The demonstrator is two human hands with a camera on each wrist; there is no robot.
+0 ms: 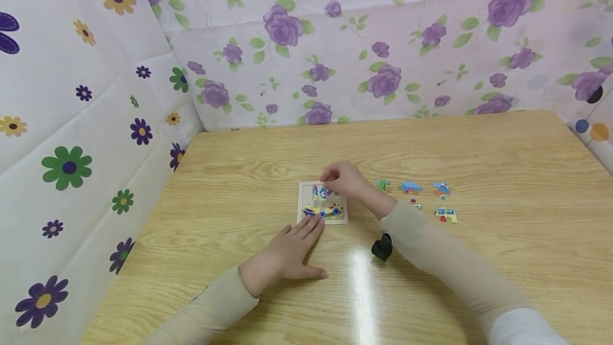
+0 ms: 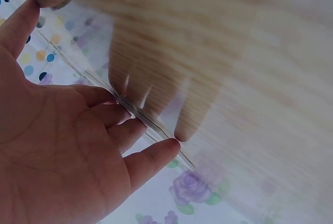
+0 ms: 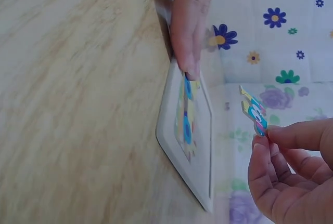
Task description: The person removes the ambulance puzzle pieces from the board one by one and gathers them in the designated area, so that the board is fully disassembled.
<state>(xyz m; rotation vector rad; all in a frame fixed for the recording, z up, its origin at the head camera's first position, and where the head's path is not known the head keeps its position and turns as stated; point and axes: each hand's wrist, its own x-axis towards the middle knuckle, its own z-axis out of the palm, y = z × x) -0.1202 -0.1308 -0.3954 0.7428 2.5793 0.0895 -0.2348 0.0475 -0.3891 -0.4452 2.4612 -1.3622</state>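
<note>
A pale wood-grain desk [image 1: 239,174] spreads beneath everything. Over it, the left hand [image 1: 291,253] extends straight fingers; the right hand [image 1: 349,182] is farther forward. A flat, square, white-rimmed puzzle tray [image 1: 300,204] lies at the left fingertips, touched along its near edge. Loose, multicoloured puzzle pieces [image 1: 411,187] lie to its right. A blue-and-yellow cartoon-faced puzzle piece [image 3: 254,110] is pinched in the right fingers above the tray.

The wood-grain table [image 1: 239,161] looks glossy, the puzzle tray [image 3: 191,174] smooth

Rose-patterned cloth [image 1: 345,47] hangs behind the table [image 1: 517,169], flowered cloth [image 1: 96,137] at left.
</note>
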